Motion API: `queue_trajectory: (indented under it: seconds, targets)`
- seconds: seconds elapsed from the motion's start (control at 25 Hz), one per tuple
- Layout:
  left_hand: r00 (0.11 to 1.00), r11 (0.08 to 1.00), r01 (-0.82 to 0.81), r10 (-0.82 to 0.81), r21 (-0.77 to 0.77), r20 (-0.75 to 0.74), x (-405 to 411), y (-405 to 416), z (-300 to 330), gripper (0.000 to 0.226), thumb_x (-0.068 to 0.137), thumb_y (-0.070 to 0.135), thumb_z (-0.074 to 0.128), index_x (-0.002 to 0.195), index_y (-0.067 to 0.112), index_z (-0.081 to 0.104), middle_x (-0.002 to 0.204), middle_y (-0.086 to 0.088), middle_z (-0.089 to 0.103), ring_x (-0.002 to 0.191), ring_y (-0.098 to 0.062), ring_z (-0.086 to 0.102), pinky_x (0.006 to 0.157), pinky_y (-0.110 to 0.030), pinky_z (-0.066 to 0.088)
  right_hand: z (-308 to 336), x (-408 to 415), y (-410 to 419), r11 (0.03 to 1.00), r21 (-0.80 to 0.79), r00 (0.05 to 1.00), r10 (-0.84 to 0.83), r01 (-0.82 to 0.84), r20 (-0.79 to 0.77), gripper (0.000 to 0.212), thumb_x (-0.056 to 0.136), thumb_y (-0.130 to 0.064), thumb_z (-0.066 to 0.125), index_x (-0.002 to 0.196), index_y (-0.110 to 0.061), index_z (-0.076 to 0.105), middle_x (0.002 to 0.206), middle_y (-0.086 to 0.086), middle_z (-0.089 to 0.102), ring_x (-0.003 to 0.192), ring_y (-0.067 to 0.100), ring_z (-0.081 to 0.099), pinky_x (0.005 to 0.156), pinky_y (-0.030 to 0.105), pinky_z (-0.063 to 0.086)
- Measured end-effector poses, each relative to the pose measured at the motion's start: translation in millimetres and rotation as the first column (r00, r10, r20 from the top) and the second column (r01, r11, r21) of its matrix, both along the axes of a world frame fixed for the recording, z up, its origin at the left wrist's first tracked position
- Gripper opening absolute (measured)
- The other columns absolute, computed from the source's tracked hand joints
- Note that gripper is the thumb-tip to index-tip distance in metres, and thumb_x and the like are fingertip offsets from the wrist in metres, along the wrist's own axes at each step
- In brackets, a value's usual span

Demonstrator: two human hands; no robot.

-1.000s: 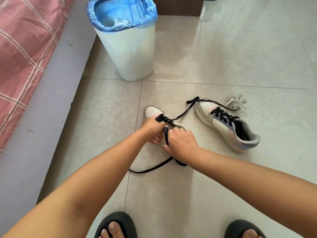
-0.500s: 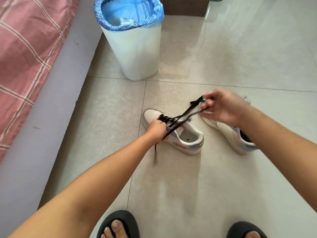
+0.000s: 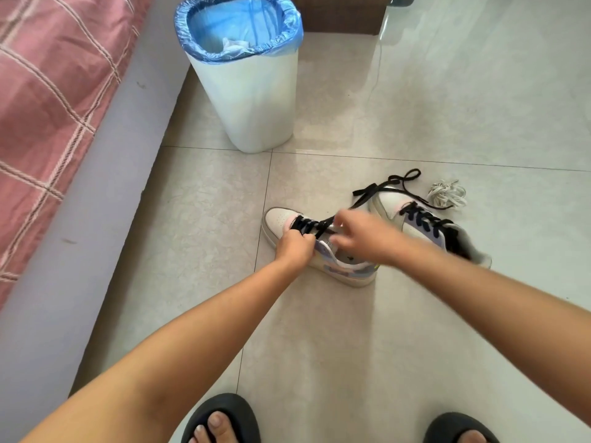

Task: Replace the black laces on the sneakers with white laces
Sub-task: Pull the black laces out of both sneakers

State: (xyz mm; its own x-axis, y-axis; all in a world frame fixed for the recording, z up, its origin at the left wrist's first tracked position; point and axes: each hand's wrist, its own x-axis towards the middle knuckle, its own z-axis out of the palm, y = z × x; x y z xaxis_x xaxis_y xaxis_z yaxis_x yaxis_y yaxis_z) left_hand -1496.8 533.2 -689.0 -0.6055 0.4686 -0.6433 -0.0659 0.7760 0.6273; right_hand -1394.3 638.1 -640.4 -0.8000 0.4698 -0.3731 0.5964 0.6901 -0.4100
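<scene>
In the middle of the frame a pale sneaker (image 3: pixel 319 247) stands on the tiled floor (image 3: pixel 447 107), with its toe toward the upper left. The left hand (image 3: pixel 292 247) grips this shoe at its side, fingers curled around the edge just below the black lace (image 3: pixel 311 226). The right hand (image 3: pixel 361 235) is above the opening of the same shoe; it is blurred, the fingers seem bent near the lace, but I cannot tell if they really pinch it. One loose end of this lace runs from the shoe toward the upper right and lies on the floor in a loop.

The second sneaker (image 3: pixel 415 219) stands just to the right of the first one, partly hidden behind the right forearm, and its black lace (image 3: pixel 425 219) is in the eyelets. A small bundle of white laces (image 3: pixel 447 194) lies on the floor beside the toe of this second shoe, at the right of the frame.

In the upper middle a white bin (image 3: pixel 252 100) with a blue bag stands. At the left edge there is a bed with a pink checked cover (image 3: pixel 48 91). At the bottom, two feet in black slippers (image 3: pixel 224 417) are visible.
</scene>
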Motion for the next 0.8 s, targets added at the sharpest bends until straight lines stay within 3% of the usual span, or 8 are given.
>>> queue_trajectory:
  seconds: [0.08,0.2,0.36,0.44,0.52,0.64,0.72,0.8]
  targets:
    - [0.999,1.000,0.011,-0.011,-0.001,0.033,0.0,0.4,0.3,0.045,0.071,0.023,0.050,0.108,0.000,0.062,0.089,-0.009,0.069,0.087,-0.026,0.064,0.072,-0.028,0.048,-21.3,1.4,-27.2,0.978,0.100,0.971,0.161,-0.181,0.179,0.034,0.092,-0.040,0.050,0.111,-0.012,0.051,0.121,0.006,0.057,0.111,0.025,0.055,0.079,0.033,0.044]
    - [0.922,0.927,0.349,-0.366,-0.136,-0.127,-15.0,-0.9,14.3,0.014,0.082,0.019,0.055,0.088,0.009,0.062,0.078,-0.002,0.064,0.075,-0.018,0.062,0.057,-0.017,0.044,-32.4,7.6,-25.2,0.973,0.175,0.977,0.120,-0.151,0.176,0.031,0.094,-0.038,0.044,0.109,-0.012,0.054,0.128,0.003,0.054,0.111,0.026,0.056,0.076,0.032,0.043]
    - [0.483,0.659,0.524,-0.752,-0.541,-0.449,-30.7,0.9,38.4,0.019,0.091,0.021,0.047,0.101,0.015,0.062,0.101,-0.004,0.063,0.097,-0.025,0.062,0.067,-0.025,0.037,-42.3,16.9,-16.2,0.948,0.244,0.976,0.176,-0.202,0.125,0.030,0.094,-0.039,0.044,0.104,-0.013,0.056,0.119,-0.001,0.061,0.116,0.018,0.055,0.074,0.032,0.044]
    - [0.259,0.668,0.607,-0.679,-0.431,-0.687,-25.9,-5.2,38.2,0.023,0.089,0.021,0.043,0.091,0.010,0.064,0.089,-0.005,0.063,0.081,-0.026,0.064,0.056,-0.023,0.033,-45.1,22.5,-14.5,0.941,0.270,0.977,0.176,-0.203,0.121,0.030,0.095,-0.039,0.043,0.103,-0.012,0.054,0.114,0.002,0.063,0.119,0.018,0.053,0.075,0.033,0.045]
    - [0.030,0.547,0.759,-0.572,-0.353,-0.820,-25.5,-15.7,27.3,0.023,0.078,0.018,0.043,0.072,0.008,0.062,0.070,-0.006,0.056,0.057,-0.025,0.057,0.043,-0.021,0.031,-45.6,26.4,-10.8,0.945,0.270,0.981,0.158,-0.184,0.117,0.031,0.096,-0.040,0.043,0.104,-0.012,0.053,0.114,0.003,0.062,0.118,0.019,0.052,0.077,0.034,0.044]
    - [-0.221,0.386,0.782,-0.562,-0.489,-0.797,-25.6,-19.6,4.9,0.013,0.074,0.010,0.049,0.076,0.010,0.062,0.077,-0.008,0.057,0.061,-0.024,0.053,0.048,-0.030,0.040,-41.9,28.0,-10.7,0.950,0.251,0.980,0.163,-0.187,0.113,0.030,0.097,-0.039,0.042,0.103,-0.011,0.052,0.114,0.005,0.061,0.110,0.025,0.054,0.079,0.036,0.042]
    - [-0.304,0.350,0.751,-0.569,-0.560,-0.764,-22.1,-9.4,6.6,0.014,0.073,0.003,0.049,0.073,0.012,0.060,0.076,-0.007,0.058,0.063,-0.024,0.054,0.053,-0.030,0.041,-39.1,27.8,-10.7,0.956,0.227,0.980,0.164,-0.185,0.110,0.030,0.097,-0.038,0.043,0.100,-0.010,0.051,0.112,0.006,0.060,0.108,0.027,0.054,0.078,0.036,0.041]
    - [-0.314,0.374,0.733,-0.555,-0.568,-0.770,-20.6,-2.3,12.1,0.034,0.076,-0.001,0.031,0.061,0.015,0.058,0.066,-0.004,0.055,0.059,-0.023,0.054,0.057,-0.030,0.040,-37.6,28.1,-8.7,0.968,0.184,0.982,0.156,-0.173,0.103,0.029,0.096,-0.037,0.044,0.098,-0.009,0.051,0.110,0.007,0.061,0.106,0.026,0.055,0.077,0.036,0.041]
